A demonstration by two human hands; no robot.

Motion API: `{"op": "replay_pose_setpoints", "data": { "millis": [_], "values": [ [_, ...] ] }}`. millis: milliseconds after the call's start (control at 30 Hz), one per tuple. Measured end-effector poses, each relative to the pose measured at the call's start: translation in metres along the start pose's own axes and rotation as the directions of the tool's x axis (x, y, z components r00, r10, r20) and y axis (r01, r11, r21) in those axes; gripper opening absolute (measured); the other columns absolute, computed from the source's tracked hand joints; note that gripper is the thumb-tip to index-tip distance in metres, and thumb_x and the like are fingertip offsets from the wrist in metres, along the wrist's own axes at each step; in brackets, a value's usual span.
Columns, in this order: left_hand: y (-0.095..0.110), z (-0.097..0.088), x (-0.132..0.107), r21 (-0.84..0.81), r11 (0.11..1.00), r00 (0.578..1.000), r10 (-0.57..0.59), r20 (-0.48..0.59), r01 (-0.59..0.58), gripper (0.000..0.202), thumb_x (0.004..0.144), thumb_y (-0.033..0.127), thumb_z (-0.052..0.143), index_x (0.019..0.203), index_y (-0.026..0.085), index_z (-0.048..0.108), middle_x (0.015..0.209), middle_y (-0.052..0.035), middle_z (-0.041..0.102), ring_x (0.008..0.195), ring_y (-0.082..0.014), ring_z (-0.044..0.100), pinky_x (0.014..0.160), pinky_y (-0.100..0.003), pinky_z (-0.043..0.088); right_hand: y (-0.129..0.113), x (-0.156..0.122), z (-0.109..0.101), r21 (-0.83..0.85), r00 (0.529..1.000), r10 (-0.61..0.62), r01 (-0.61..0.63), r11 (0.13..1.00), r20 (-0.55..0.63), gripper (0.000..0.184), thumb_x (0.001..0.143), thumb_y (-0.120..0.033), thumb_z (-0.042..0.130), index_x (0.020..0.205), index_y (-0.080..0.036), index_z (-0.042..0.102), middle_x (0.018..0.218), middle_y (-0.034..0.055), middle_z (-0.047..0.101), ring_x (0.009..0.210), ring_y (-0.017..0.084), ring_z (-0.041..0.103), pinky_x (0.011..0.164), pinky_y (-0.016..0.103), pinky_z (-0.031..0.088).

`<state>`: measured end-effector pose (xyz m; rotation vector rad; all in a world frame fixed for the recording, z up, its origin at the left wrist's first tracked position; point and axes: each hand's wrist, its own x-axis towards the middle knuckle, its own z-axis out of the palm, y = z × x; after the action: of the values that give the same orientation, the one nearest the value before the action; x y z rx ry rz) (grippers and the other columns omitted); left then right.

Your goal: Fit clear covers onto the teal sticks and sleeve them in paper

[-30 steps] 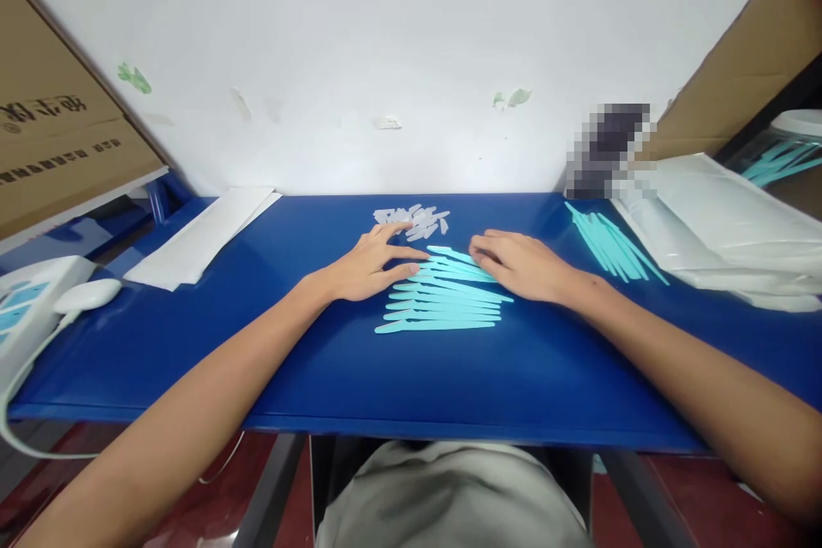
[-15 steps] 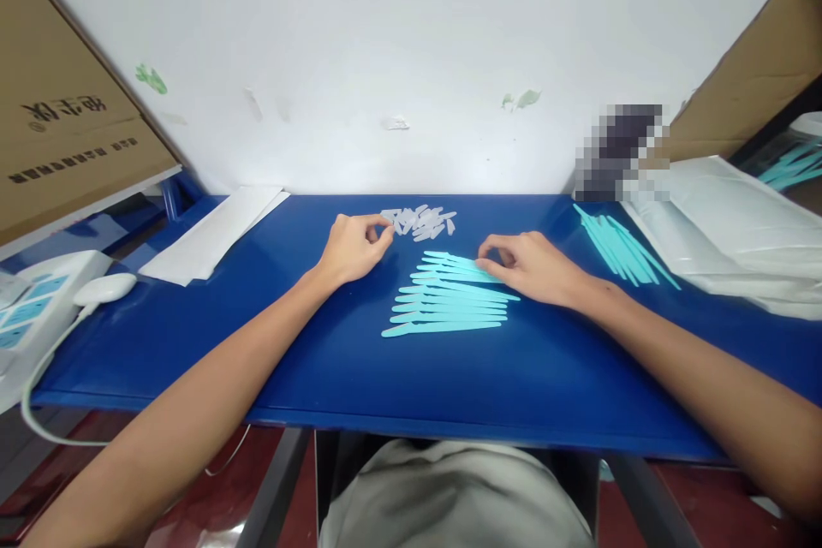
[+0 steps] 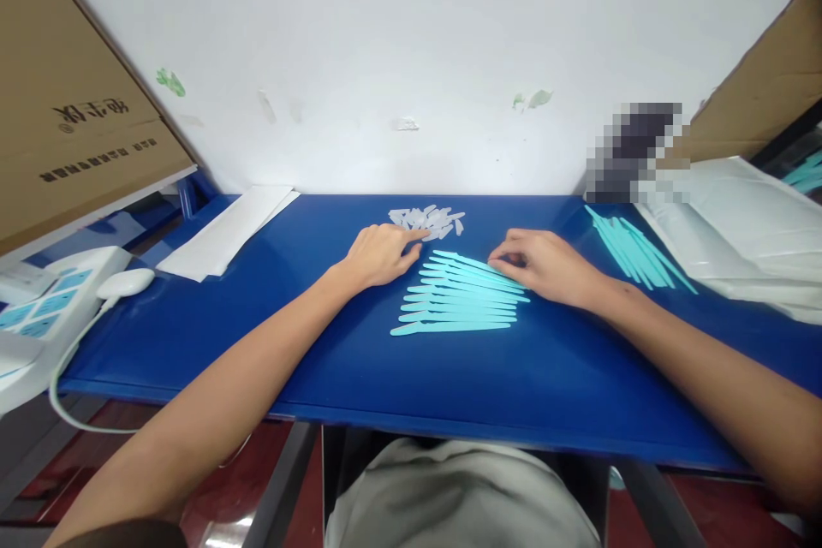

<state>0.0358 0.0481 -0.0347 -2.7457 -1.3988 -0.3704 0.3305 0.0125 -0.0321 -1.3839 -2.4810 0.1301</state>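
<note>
Slim turquoise eyebrow razors [image 3: 459, 305] lie side by side in a fanned row on the blue table. Beyond their left ends is a loose pile of small translucent caps [image 3: 443, 218]. My left hand [image 3: 384, 255] reaches to the near edge of this pile, index finger stretched out at the caps and thumb apart. No object shows between its fingers. At the right ends of the farthest razors, my right hand [image 3: 545, 265] is closed in a pinch on one razor. Its curled fingers partly hide the handle ends.
More turquoise razors [image 3: 633, 250] lie at the right beside white plastic bags [image 3: 751, 231]. White paper strips [image 3: 224, 235] are at the back left, near a white power strip [image 3: 61, 308] with a plugged-in cable. A cardboard box [image 3: 83, 103] stands left; a white wall [image 3: 398, 43] closes the back.
My left hand has moved right along the cap pile, its index finger now straightened away from the thumb. My right hand stays at the razors' right ends. The view has shifted slightly.
</note>
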Motion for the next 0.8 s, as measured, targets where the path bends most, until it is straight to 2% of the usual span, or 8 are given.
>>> {"op": "replay_pose_setpoints", "data": {
  "millis": [67, 167, 267, 400, 533, 667, 800],
  "values": [
    [-0.001, 0.0, 0.0, 0.011, 0.999, 0.999, 0.032, 0.027, -0.032, 0.046, 0.101, 0.036, 0.041, 0.141, 0.031, 0.064, 0.098, -0.0085, 0.072, 0.089, -0.0278, 0.069, 0.071, -0.033, 0.047, 0.004, -0.001, -0.003, -0.047, 0.999, -0.022, 0.024, 0.999, 0.035, 0.037, 0.098, -0.041, 0.047, 0.101, -0.022, 0.079, 0.089, 0.0074, 0.067, 0.073, 0.02, 0.062, 0.065, 0.032, 0.041],
    [-0.003, 0.001, 0.0, -0.059, 0.998, 0.999, 0.039, 0.022, -0.037, 0.044, 0.101, 0.037, 0.043, 0.136, 0.028, 0.068, 0.096, -0.0086, 0.071, 0.088, -0.0269, 0.067, 0.07, -0.033, 0.046, 0.006, -0.003, -0.007, -0.031, 0.993, -0.073, 0.076, 0.997, 0.088, 0.039, 0.1, -0.043, 0.045, 0.106, -0.023, 0.079, 0.093, 0.0075, 0.069, 0.075, 0.02, 0.063, 0.066, 0.032, 0.043],
    [-0.006, 0.001, 0.0, -0.176, 0.984, 1.0, -0.004, -0.022, 0.0, 0.035, 0.098, 0.037, 0.051, 0.118, 0.025, 0.078, 0.086, -0.0062, 0.069, 0.08, -0.0235, 0.065, 0.069, -0.032, 0.044, 0.006, -0.002, -0.007, -0.005, 0.991, -0.098, 0.099, 0.995, 0.096, 0.039, 0.1, -0.043, 0.047, 0.109, -0.023, 0.079, 0.094, 0.0076, 0.07, 0.073, 0.019, 0.064, 0.066, 0.033, 0.045],
    [-0.007, 0.001, 0.001, -0.212, 0.977, 0.996, -0.035, -0.077, 0.018, 0.028, 0.096, 0.041, 0.059, 0.094, 0.021, 0.08, 0.077, -0.0037, 0.067, 0.074, -0.0208, 0.062, 0.08, -0.036, 0.043, 0.009, -0.001, -0.005, -0.129, 0.995, -0.057, 0.068, 0.989, 0.085, 0.036, 0.098, -0.036, 0.046, 0.105, -0.023, 0.079, 0.097, 0.0079, 0.071, 0.076, 0.02, 0.065, 0.065, 0.033, 0.046],
    [-0.005, -0.001, 0.001, -0.221, 0.975, 0.998, -0.015, -0.054, 0.002, 0.028, 0.095, 0.043, 0.062, 0.094, 0.022, 0.08, 0.07, -0.0015, 0.065, 0.069, -0.0195, 0.061, 0.088, -0.041, 0.042, 0.017, -0.002, -0.003, -0.213, 0.999, -0.019, 0.027, 0.977, 0.042, 0.034, 0.096, -0.034, 0.048, 0.107, -0.021, 0.078, 0.106, 0.009, 0.071, 0.088, 0.023, 0.067, 0.069, 0.034, 0.048],
    [-0.004, -0.002, 0.0, -0.22, 0.975, 0.999, -0.023, -0.029, 0.016, 0.027, 0.096, 0.04, 0.061, 0.097, 0.021, 0.08, 0.065, -0.0019, 0.063, 0.062, -0.019, 0.059, 0.076, -0.035, 0.044, 0.023, 0.0, -0.003, -0.235, 0.996, -0.09, 0.093, 0.968, 0.022, 0.034, 0.099, -0.035, 0.045, 0.1, -0.02, 0.076, 0.106, 0.0108, 0.07, 0.093, 0.026, 0.064, 0.072, 0.037, 0.047],
    [-0.003, -0.001, 0.0, -0.181, 0.983, 1.0, -0.006, -0.004, 0.006, 0.027, 0.098, 0.033, 0.056, 0.102, 0.021, 0.079, 0.073, -0.005, 0.067, 0.069, -0.0222, 0.063, 0.071, -0.034, 0.045, 0.021, 0.003, 0.0, -0.183, 0.994, -0.105, 0.105, 0.978, 0.008, 0.029, 0.1, -0.034, 0.043, 0.1, -0.021, 0.069, 0.105, 0.0108, 0.069, 0.095, 0.027, 0.063, 0.078, 0.039, 0.047]
  ]
}}
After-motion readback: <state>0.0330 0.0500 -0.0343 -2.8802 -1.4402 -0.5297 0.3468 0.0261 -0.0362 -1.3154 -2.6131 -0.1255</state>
